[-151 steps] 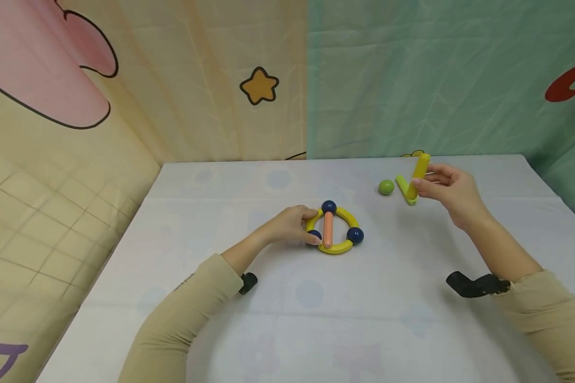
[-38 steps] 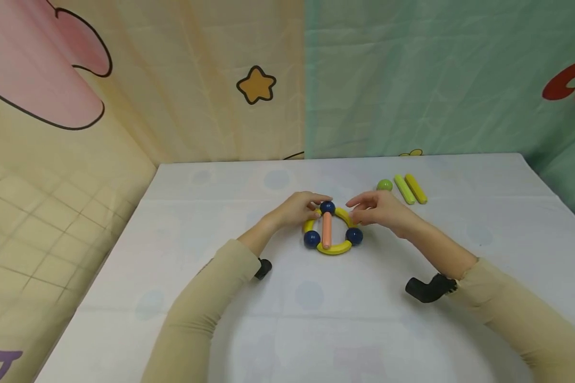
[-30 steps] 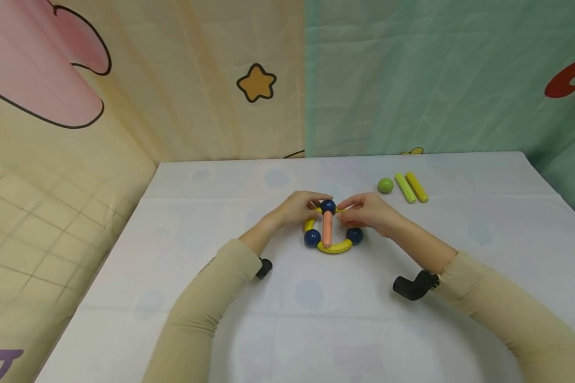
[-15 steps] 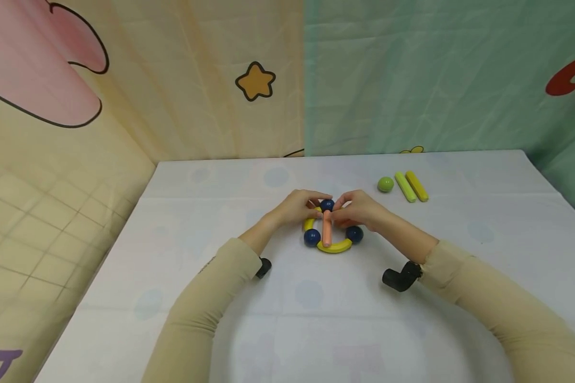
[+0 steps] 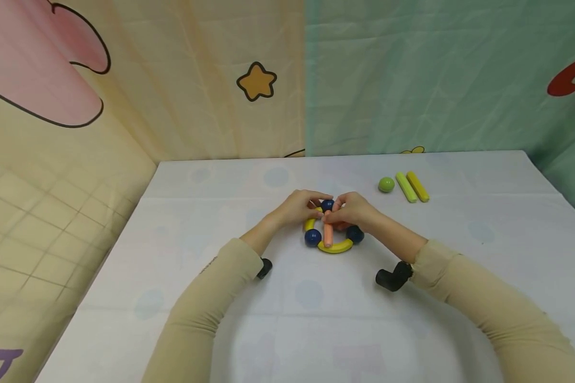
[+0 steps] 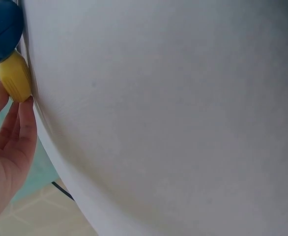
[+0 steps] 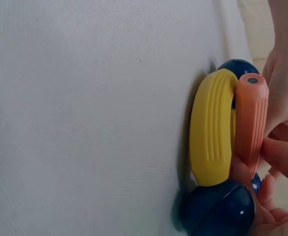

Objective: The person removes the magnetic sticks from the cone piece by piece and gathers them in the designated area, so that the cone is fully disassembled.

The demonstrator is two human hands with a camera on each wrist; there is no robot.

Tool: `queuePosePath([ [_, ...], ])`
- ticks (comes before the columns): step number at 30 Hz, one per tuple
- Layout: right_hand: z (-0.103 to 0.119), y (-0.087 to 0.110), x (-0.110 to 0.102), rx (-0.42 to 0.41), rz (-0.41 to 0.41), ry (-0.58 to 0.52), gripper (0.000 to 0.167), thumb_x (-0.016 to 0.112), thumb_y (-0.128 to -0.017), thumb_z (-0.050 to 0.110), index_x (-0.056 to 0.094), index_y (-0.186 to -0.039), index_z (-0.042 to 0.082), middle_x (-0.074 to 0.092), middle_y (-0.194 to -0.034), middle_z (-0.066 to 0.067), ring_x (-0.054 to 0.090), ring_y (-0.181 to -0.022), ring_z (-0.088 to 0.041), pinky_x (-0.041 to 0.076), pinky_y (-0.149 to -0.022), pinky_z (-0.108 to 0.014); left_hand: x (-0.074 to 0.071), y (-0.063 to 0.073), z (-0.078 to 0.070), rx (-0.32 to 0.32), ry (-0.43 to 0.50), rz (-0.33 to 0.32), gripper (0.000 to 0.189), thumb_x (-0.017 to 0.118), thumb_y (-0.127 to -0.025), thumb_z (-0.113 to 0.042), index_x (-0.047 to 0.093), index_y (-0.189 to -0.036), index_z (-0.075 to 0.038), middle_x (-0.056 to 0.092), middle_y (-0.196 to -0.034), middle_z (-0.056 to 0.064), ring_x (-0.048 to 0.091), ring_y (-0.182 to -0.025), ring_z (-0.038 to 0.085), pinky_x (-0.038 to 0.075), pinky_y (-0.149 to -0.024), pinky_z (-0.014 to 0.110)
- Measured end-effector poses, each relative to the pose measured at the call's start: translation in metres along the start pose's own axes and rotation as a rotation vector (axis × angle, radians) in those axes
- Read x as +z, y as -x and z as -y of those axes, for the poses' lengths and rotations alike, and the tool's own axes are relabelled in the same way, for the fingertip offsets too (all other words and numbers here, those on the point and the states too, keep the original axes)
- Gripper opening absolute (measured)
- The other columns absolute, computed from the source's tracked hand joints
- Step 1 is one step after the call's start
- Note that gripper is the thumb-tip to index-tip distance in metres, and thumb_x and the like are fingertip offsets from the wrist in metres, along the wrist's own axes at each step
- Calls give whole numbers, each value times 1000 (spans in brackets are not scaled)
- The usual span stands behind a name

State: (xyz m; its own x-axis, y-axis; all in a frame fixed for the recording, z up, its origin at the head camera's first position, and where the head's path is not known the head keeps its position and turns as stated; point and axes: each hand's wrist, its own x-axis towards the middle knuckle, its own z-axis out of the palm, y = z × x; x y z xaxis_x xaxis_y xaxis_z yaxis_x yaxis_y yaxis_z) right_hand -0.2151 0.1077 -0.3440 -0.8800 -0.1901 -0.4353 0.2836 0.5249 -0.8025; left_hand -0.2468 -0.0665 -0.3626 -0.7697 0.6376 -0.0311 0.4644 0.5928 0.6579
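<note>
A ring of yellow curved rods (image 5: 335, 248) joined by dark blue balls (image 5: 312, 238) lies on the table. An orange rod (image 5: 328, 238) reaches from the far ball (image 5: 327, 204) toward the front of the ring. At the ring's far left, my left hand (image 5: 294, 208) grips a yellow curved rod (image 6: 14, 77), clearest in the left wrist view. My right hand (image 5: 356, 210) pinches the orange rod (image 7: 251, 120) near its far end with thumb and fingers. That hand covers the right-hand curved rod and part of the right ball (image 5: 355, 234).
Behind and right of the ring lie a green ball (image 5: 386, 184), a light green rod (image 5: 406, 187) and a straight yellow rod (image 5: 418, 186). The white-covered table (image 5: 306, 330) meets a patterned curtain (image 5: 211, 106) at its back edge.
My right hand laid the straight yellow rod beside the green one, moved left to the ring and now pinches the orange rod. My left hand shifted slightly toward the ring's far side.
</note>
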Motion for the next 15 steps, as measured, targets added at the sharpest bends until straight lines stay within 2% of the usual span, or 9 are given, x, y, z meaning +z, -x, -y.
queuePosePath([
  [9, -2, -1, -6, 74, 38, -175, 27, 71, -81, 7, 50, -96, 1, 57, -81, -7, 59, -60, -9, 51, -58, -19, 1, -1, -2, -1, -33, 7, 44, 65, -87, -10, 55, -131, -12, 65, -108, 11, 60, -95, 20, 47, -85, 25],
  [15, -4, -1, -14, 83, 59, -187, 31, 70, -83, 10, 51, -105, -1, 60, -81, -4, 59, -62, -8, 51, -61, -20, 0, -1, -3, 38, -68, 24, 46, 64, -88, -7, 53, -133, -11, 62, -117, 11, 60, -100, 22, 46, -88, 28],
])
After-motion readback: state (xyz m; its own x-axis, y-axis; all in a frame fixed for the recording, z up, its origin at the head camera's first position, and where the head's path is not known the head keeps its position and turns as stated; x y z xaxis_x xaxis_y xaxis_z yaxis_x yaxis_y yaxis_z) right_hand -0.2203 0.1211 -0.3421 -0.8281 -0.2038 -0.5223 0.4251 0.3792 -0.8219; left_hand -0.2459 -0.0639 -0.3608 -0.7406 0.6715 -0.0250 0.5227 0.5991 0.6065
